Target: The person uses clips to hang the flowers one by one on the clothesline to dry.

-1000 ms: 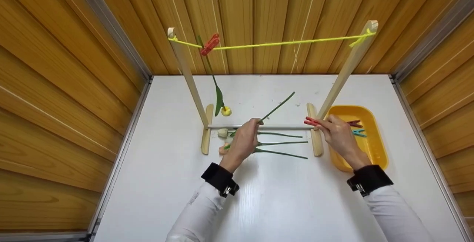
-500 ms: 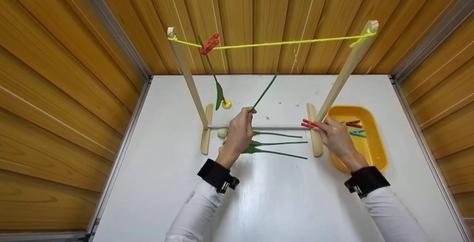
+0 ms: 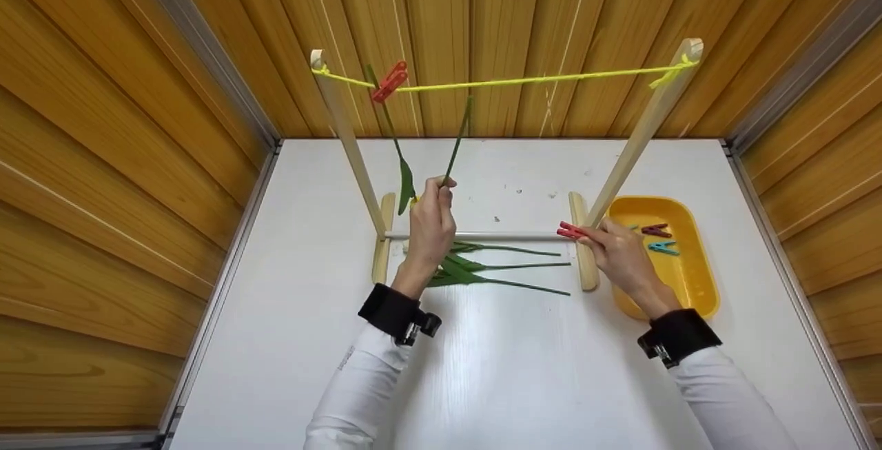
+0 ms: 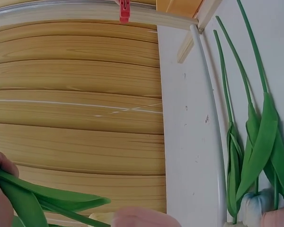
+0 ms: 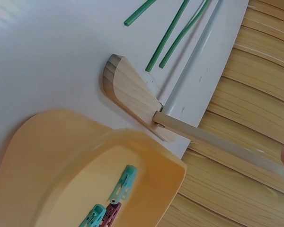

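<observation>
Head view: the left grip (image 3: pixel 432 224) is curled round a flower (image 3: pixel 457 143), stem up toward the yellow line (image 3: pixel 524 82), likely light, bendy and best held there, while the right grip (image 3: pixel 626 258) pinches a red clothespin (image 3: pixel 569 231), probably stiffly sprung, near the right post (image 3: pixel 642 133).

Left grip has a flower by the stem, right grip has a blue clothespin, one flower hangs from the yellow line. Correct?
One fix: the clothespin in the right grip is red, not blue; see the head view. The rest stands: left grip on a flower stem, one hanging flower on the yellow line.
</observation>
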Demonstrator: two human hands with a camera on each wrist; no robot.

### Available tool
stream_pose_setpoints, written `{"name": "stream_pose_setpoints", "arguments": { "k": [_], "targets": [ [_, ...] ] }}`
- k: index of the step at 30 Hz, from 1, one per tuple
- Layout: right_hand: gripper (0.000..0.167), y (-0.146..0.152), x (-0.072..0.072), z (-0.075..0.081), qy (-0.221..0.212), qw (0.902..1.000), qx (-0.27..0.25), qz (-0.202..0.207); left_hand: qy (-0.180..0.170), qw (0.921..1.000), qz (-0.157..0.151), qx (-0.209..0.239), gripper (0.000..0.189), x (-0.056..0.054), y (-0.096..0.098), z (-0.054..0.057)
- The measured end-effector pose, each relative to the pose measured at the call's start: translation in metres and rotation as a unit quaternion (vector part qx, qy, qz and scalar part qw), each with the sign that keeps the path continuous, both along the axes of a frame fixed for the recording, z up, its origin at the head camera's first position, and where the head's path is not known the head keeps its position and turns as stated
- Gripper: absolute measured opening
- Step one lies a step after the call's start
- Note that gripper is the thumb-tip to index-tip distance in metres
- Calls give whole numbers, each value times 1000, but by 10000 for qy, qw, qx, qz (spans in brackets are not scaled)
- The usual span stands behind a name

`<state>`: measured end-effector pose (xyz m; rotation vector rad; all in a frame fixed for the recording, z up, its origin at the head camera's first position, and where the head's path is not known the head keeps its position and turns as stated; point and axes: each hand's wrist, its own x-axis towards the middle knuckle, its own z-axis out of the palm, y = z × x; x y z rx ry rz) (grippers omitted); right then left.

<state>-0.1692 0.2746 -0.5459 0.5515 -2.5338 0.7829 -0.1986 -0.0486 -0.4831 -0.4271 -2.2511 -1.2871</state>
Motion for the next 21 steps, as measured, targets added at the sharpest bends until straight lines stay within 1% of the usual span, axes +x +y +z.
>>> {"name": "stream_pose_setpoints", "arguments": {
  "k": [5, 11, 15, 21],
  "targets": [
    [25, -2, 0, 0, -64, 10000, -6, -8, 61, 9999, 97, 63, 22, -8, -4, 2],
    [24, -6, -2, 0, -59, 10000, 19, 51, 167, 9992, 201, 294, 22, -20, -7, 9],
    [23, -9, -4, 1, 1, 10000, -9, 92, 95, 9992, 214, 323, 23, -25, -8, 14],
    [23, -11, -6, 1, 123, 9997, 69, 185, -57, 9985, 283, 461, 24, -28, -9, 15]
  ]
}}
